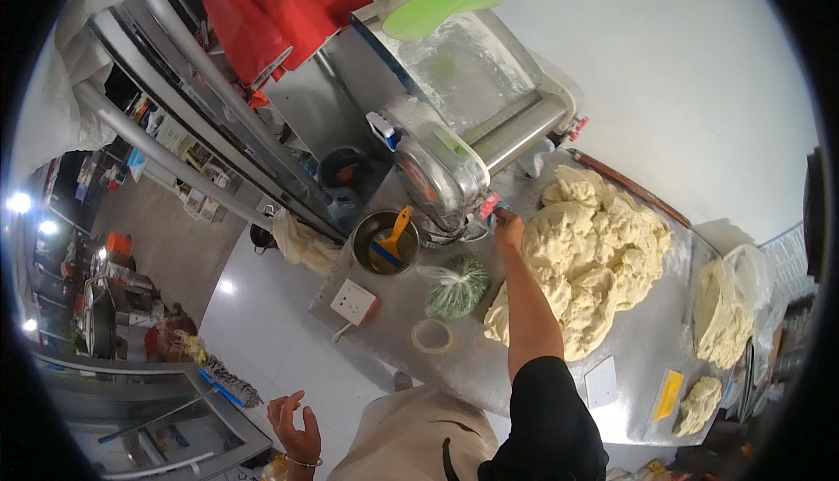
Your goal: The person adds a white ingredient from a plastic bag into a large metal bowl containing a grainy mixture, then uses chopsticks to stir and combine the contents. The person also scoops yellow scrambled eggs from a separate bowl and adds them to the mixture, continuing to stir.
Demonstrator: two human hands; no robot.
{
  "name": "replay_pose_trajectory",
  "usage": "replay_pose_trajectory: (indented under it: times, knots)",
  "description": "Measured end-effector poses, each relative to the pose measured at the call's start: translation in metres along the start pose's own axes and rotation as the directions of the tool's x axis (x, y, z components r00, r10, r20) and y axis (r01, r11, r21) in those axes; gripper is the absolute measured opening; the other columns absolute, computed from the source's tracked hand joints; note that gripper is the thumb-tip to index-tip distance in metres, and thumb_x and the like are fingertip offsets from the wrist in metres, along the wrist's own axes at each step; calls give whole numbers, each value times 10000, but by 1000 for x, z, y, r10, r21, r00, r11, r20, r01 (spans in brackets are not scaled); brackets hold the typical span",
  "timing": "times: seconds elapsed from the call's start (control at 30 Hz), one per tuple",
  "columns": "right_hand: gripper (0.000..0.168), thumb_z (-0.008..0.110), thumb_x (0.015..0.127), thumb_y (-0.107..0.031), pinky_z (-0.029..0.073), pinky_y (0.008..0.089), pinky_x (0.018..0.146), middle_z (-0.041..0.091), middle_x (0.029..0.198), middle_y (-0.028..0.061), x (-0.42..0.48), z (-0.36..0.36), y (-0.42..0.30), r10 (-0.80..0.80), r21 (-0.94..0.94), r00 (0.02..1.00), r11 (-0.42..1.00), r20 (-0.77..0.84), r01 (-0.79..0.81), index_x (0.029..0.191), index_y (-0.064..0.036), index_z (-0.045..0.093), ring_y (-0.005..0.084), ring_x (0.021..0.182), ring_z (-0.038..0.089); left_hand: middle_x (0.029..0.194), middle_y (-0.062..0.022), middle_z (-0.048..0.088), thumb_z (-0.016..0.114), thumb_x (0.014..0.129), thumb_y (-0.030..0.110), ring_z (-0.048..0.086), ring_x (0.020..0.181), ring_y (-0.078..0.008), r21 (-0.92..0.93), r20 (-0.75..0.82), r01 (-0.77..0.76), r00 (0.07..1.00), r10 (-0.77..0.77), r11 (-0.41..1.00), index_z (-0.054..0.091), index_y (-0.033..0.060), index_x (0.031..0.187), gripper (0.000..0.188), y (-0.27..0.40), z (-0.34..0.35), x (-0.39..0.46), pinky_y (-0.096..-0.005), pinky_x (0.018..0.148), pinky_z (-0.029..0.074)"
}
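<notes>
My right hand [508, 228] reaches across the metal table beside the red knob of the dough sheeter [446, 160], its fingers closed around something small and bluish that is mostly hidden. A large mound of dough [590, 271] lies just right of that hand, partly behind my forearm. My left hand [295, 425] hangs low at the left, off the table, its fingers apart and nothing in it. Nearer the middle stand a metal pot [359, 259] with an orange-handled brush [395, 235] in it and a tied plastic bag of chopped greens [459, 288].
A wooden rolling pin [632, 187] lies behind the dough. Bagged dough [720, 314], a small dough piece [699, 407], a yellow-marked scraper [668, 396] and a white rectangular plate [601, 383] are at the right. A socket box [354, 302] and a round plastic lid [432, 336] lie near the edge.
</notes>
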State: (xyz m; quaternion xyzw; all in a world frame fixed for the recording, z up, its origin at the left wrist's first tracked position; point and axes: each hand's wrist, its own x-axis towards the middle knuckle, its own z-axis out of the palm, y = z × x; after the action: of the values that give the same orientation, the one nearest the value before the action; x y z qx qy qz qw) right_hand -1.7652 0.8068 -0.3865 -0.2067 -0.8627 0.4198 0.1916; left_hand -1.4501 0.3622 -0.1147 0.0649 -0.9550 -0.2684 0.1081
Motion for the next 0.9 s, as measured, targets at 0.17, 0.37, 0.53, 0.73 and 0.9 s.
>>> replay_pose_trajectory:
  times: [0.17,0.37,0.53,0.73,0.9]
  knots:
    - [120,613,808,-150,512,439,655,673,785,191,20,15,38,-123,-191,989,972,78,136,846,-59,683,379,785,664,896,-115,529,585,747,16,492,849,-259,-7,-13,44,999,-45,999,631,27,1030,288,23,14,11,-390,787,410]
    - [246,764,691,-220,503,413,578,639,673,173,60,1,31,-231,-226,909,920,347,320,741,-16,634,329,644,653,871,-113,526,590,740,1,500,843,-258,-13,-26,63,998,-63,998,637,28,1020,285,31,25,16,-373,763,423]
    - [272,775,672,-206,454,403,514,577,589,150,59,-15,-6,-341,-23,868,927,361,374,660,-26,572,316,554,587,854,-110,533,589,740,-8,506,842,-257,-41,-14,104,994,-105,994,643,32,1019,287,41,32,10,-368,744,428]
    - [199,608,810,-169,436,376,605,536,659,76,60,15,127,-638,73,726,762,257,643,643,-121,513,251,646,538,872,-111,562,599,746,-10,526,857,-274,-64,25,25,999,-24,998,657,44,1008,274,42,36,28,-380,745,432]
    - [132,551,800,-126,431,426,649,551,707,127,45,11,90,-420,156,854,907,306,390,688,-65,513,329,686,531,881,-114,578,635,764,23,539,858,-271,-59,-6,56,998,-57,997,666,59,1027,268,44,29,14,-380,764,440]
